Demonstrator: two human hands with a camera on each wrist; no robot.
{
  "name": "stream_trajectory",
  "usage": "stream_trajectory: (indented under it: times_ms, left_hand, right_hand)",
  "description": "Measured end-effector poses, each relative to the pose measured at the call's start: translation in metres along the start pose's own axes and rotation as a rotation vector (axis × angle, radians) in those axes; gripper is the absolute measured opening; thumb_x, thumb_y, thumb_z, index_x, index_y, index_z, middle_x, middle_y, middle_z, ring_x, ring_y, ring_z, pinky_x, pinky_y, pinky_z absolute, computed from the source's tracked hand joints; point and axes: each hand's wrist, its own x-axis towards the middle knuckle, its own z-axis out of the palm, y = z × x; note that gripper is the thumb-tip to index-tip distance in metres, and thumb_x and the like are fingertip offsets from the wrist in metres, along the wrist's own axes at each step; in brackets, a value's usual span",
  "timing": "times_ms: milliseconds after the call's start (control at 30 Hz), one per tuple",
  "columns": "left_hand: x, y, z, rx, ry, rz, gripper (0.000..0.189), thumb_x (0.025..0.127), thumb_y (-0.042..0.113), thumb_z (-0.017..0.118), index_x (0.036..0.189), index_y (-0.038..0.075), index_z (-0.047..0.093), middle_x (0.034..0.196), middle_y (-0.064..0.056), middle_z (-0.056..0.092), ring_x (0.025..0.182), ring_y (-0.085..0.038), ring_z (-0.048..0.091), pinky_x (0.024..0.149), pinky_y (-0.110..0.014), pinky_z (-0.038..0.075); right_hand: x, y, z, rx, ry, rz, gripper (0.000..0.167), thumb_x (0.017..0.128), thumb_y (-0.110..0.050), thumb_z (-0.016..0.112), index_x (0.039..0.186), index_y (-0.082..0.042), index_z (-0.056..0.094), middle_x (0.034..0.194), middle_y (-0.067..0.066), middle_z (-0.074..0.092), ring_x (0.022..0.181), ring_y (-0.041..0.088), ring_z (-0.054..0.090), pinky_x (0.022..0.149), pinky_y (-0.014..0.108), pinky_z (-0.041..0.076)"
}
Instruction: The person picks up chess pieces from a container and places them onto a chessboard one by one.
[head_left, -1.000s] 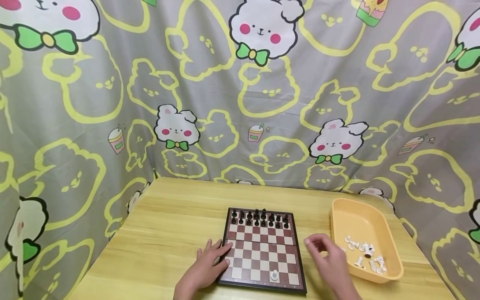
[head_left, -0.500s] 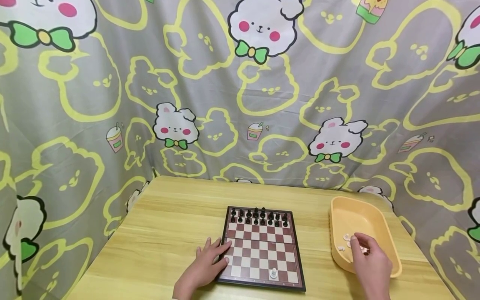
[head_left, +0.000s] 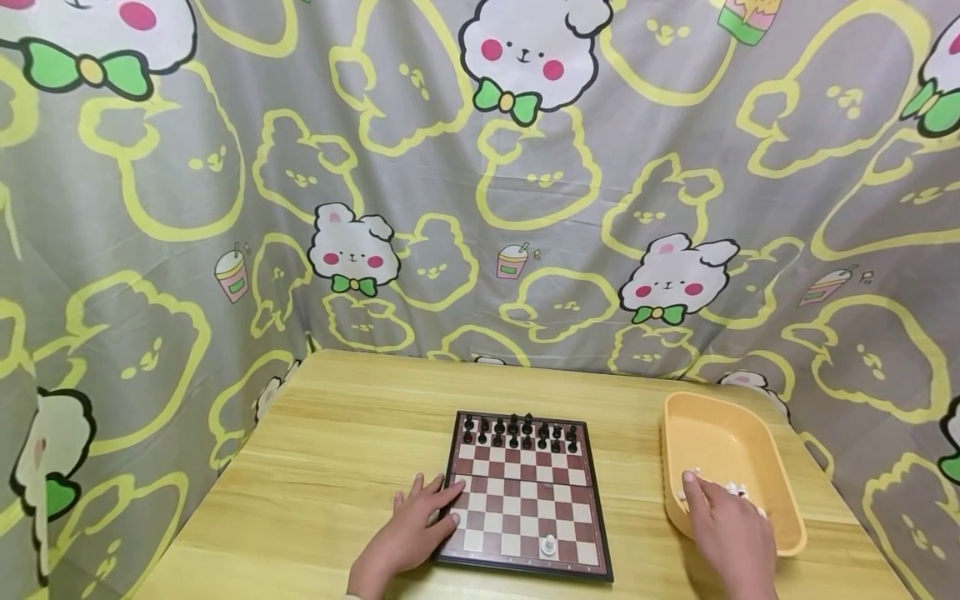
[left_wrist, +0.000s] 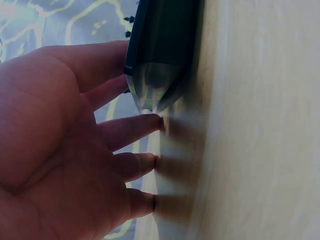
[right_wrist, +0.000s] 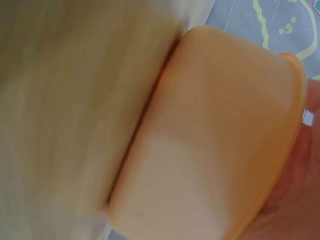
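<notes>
My left hand (head_left: 412, 529) rests at the left edge of the chessboard (head_left: 521, 500), thumb and index finger on its border. In the left wrist view, the other fingers (left_wrist: 140, 165) reach down to the table beside the board. Black chess pieces (head_left: 513, 433) fill the two far rows. One white chess piece (head_left: 549, 546) stands on the near row. My right hand (head_left: 735, 533) reaches over the near side of the orange plastic tray (head_left: 720, 417), among loose white chess pieces (head_left: 733, 487). Its fingertips are hidden, so I cannot tell whether it holds a piece.
The wooden table (head_left: 352, 417) carries the board in the middle and the tray on the right. The tray's raised wall (right_wrist: 200, 140) stands between the right wrist and the table. A patterned curtain (head_left: 420, 192) encloses the back and sides.
My right hand has gone from beside the board's right edge rightward into the tray, then shifted slightly left there. The left hand and the pieces on the board have stayed put.
</notes>
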Motion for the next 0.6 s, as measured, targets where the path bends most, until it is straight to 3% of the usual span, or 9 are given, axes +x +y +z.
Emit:
stream_trajectory:
  times_ms: [233, 600]
  left_hand:
    - [-0.0002, 0.0014, -0.0001, 0.004, 0.003, -0.001, 0.049, 0.103, 0.029, 0.062, 0.149, 0.011, 0.057, 0.158, -0.034, 0.037, 0.148, -0.063, 0.013, 0.109, -0.083, -0.002]
    - [-0.0004, 0.0012, 0.0, 0.007, -0.002, -0.013, 0.049, 0.104, 0.029, 0.061, 0.15, 0.012, 0.057, 0.158, -0.033, 0.036, 0.148, -0.062, 0.012, 0.111, -0.082, -0.002]
  right_hand:
    - [0.001, 0.0002, -0.0013, -0.103, -0.154, 0.01, 0.077, 0.11, -0.056, 0.017, 0.137, -0.001, 0.064, 0.126, 0.033, 0.065, 0.115, 0.061, 0.058, 0.084, 0.071, 0.046]
    - [0.002, -0.0014, -0.0016, -0.127, -0.197, 0.012, 0.081, 0.11, -0.057, 0.013, 0.135, 0.001, 0.064, 0.124, 0.034, 0.065, 0.111, 0.062, 0.059, 0.081, 0.071, 0.046]
